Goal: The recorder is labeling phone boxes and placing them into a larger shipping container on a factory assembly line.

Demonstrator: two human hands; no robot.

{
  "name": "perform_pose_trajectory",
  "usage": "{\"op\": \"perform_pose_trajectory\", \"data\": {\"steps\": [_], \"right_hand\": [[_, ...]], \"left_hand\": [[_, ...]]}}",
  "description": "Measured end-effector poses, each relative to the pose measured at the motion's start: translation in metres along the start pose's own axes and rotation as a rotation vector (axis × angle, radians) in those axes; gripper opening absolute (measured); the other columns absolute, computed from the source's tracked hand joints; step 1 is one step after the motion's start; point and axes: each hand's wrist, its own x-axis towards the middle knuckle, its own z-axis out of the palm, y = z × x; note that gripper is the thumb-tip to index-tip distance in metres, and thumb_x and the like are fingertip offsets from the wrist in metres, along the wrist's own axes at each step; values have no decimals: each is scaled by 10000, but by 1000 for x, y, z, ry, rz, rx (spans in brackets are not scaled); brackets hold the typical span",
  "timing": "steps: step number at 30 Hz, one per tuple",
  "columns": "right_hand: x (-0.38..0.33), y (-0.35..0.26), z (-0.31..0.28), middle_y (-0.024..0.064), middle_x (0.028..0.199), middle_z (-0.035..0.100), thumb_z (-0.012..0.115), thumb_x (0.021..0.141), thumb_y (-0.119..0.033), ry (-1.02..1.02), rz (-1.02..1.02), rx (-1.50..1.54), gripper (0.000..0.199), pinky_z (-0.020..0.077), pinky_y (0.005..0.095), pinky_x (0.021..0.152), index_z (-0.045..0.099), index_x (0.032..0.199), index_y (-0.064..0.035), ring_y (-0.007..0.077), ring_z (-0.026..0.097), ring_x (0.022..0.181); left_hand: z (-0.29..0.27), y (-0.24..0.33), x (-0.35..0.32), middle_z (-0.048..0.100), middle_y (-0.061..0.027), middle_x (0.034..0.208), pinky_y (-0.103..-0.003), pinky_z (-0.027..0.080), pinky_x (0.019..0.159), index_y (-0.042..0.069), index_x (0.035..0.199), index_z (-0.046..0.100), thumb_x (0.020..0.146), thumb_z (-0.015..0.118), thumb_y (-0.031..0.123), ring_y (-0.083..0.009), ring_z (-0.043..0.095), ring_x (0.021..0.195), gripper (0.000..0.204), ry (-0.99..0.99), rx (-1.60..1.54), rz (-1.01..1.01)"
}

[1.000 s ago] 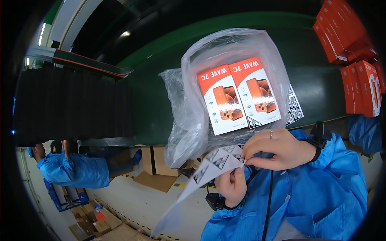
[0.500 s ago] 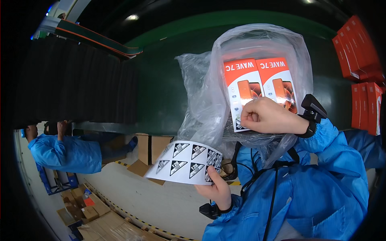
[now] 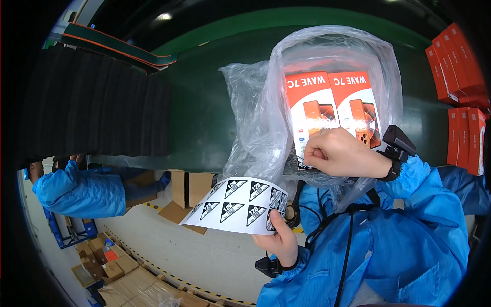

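Observation:
My left hand [image 3: 277,239], below the table edge, grips the right end of a curled strip of white label sheet [image 3: 240,230], printed with black-and-white triangular stickers. My right hand [image 3: 340,152] is closed, its fingers curled over the lower part of the left orange-and-white phone box [image 3: 307,97]. By its fingertips a dark triangular sticker [image 3: 301,163] shows at that box's lower left corner. A second phone box [image 3: 353,92] lies directly alongside, to the right. Both boxes are inside an open clear plastic bag [image 3: 279,87]; my hand hides part of them.
Green work surface [image 3: 197,112] runs under the bag. Stacked orange-red boxes [image 3: 458,66] stand at the right. Rows of black slabs [image 3: 102,102] fill the left. Below are an open cardboard carton [image 3: 197,189] and cartons on a pallet [image 3: 117,266]. Another person [image 3: 82,189] in blue works at far left.
My right hand has slid slightly down along the left box, staying closed. The label strip has shifted a little in my left hand, which still grips it.

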Motion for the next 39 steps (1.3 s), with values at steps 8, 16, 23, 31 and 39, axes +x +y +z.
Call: {"op": "perform_pose_trajectory", "data": {"steps": [8,16,23,31,39], "right_hand": [[-1,8,10,92,641,526,659,715,-107,73,-109,-60,154,423,346,540,534,712,-17,228,549,593],[-40,12,-17,72,800,473,679,732,-85,187,35,140,276,394,315,610,409,770,-42,185,479,697],[-130,35,-39,149,1100,535,617,762,-51,651,136,-111,343,451,307,838,520,1086,11,234,540,1013],[-131,55,-22,230,1253,401,637,785,-167,412,140,166,657,317,390,1009,305,1309,49,332,397,1189],[-140,54,-35,161,1252,405,628,839,-141,567,41,764,584,332,346,999,242,1261,-21,211,357,1238]], "left_hand": [[-3,3,-3,576,-218,1009,-284,501,725,-126,1080,426,888,523,29,-199,607,844,265,-22,32,-24],[8,-1,-10,549,-240,1097,-343,514,786,-91,1233,384,894,486,184,-263,605,922,448,212,-615,-85],[50,17,25,462,-217,1279,-394,332,1022,-65,1295,348,955,261,258,-301,455,1190,477,-284,-1077,-318],[98,-13,47,471,-143,1289,-360,321,1018,-55,1265,391,957,366,199,-223,464,1175,399,-442,-882,-412],[74,40,49,518,-131,1231,-380,396,961,-33,1262,411,876,505,91,-236,512,1123,417,-687,-863,-513]]}}
